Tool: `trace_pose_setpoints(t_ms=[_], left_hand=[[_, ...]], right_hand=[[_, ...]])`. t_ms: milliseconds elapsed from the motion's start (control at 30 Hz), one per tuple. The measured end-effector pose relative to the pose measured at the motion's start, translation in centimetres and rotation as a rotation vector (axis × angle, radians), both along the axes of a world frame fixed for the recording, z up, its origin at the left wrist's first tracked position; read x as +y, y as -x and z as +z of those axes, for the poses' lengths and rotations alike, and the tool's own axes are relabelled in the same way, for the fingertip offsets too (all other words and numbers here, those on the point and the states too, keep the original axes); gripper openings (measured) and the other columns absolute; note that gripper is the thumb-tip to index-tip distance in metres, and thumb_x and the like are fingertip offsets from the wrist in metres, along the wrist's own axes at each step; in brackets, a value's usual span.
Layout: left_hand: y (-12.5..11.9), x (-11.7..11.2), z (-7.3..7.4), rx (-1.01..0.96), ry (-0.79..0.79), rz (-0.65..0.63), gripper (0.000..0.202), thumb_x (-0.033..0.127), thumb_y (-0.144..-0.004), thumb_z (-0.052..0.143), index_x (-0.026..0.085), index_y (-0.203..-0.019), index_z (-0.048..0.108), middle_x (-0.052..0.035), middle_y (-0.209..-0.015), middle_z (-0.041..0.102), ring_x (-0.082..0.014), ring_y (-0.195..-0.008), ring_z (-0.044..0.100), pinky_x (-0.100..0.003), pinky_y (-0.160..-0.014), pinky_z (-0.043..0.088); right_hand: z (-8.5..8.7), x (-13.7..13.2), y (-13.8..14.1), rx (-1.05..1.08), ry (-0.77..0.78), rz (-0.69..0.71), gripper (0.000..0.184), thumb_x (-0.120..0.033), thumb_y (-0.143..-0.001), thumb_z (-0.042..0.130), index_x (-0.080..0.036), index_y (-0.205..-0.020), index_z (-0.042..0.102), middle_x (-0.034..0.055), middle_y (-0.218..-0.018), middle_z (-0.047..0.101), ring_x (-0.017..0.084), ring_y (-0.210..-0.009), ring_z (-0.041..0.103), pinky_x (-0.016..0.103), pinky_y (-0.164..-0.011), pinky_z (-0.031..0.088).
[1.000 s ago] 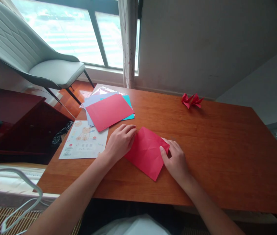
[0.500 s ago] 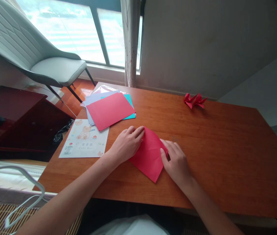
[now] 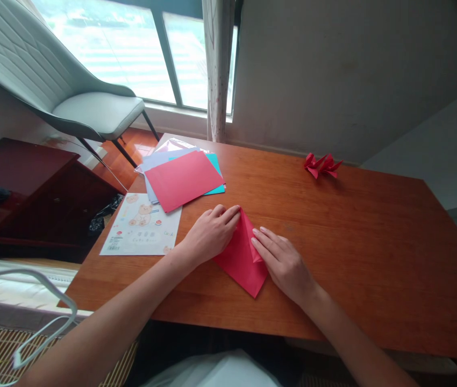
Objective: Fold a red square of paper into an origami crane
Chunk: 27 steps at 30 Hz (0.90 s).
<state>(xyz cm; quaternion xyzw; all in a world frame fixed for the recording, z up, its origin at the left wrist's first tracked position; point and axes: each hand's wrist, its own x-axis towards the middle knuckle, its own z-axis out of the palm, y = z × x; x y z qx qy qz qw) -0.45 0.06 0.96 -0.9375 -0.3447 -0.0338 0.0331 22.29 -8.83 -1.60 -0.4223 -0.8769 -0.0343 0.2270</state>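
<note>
A red paper sheet [image 3: 241, 259] lies folded into a narrow pointed shape on the wooden table [image 3: 353, 242], near its front edge. My left hand [image 3: 210, 235] rests on the sheet's left edge, fingers stretched out with the tips at its upper corner. My right hand [image 3: 283, 262] lies flat on the right flap, which is folded over toward the middle, and its fingers press down on it. Neither hand grips the paper; both hold it against the table.
A stack of coloured sheets [image 3: 182, 177] with a red one on top lies at the table's back left, and a printed card with bears [image 3: 142, 224] in front of it. Two small red folded figures [image 3: 321, 164] sit at the back. A grey chair [image 3: 71, 102] stands by the window.
The right hand has folded the sheet's right corner over toward the middle, so the paper now looks narrower. The left hand has shifted slightly up along the left edge.
</note>
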Motion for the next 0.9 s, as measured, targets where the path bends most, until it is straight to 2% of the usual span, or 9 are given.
trace_pose_setpoints(t_ms=[167,467,900], left_hand=[[0.1,0.1,-0.3,-0.022,-0.005,-0.001,0.041,0.019,-0.097,0.042,0.013,-0.136,0.054,-0.0122,-0.147,0.051,-0.0245,-0.102,0.053,-0.037,-0.089,0.046],[0.1,0.1,-0.4,-0.039,0.003,0.0,0.042,0.02,-0.098,0.041,0.013,-0.137,0.053,-0.0115,-0.147,0.05,-0.0244,-0.103,0.053,-0.037,-0.089,0.046],[0.1,0.1,-0.2,-0.036,0.004,0.007,0.042,0.02,-0.099,0.037,0.013,-0.138,0.052,-0.0108,-0.147,0.051,-0.0239,-0.103,0.053,-0.037,-0.091,0.046]], right_hand=[[0.4,0.3,-0.4,-0.046,-0.026,0.067,0.036,-0.005,-0.097,0.047,-0.01,-0.13,0.061,0.0133,-0.14,0.059,0.03,-0.135,0.05,0.044,-0.101,0.05],[0.6,0.7,-0.4,-0.088,-0.022,0.125,0.031,-0.009,-0.097,0.051,-0.009,-0.126,0.064,0.012,-0.139,0.061,0.031,-0.134,0.051,0.043,-0.1,0.05],[1.1,1.2,-0.5,-0.06,0.035,0.146,0.031,-0.011,-0.096,0.052,-0.014,-0.123,0.067,0.0104,-0.134,0.065,0.029,-0.131,0.054,0.044,-0.099,0.049]])
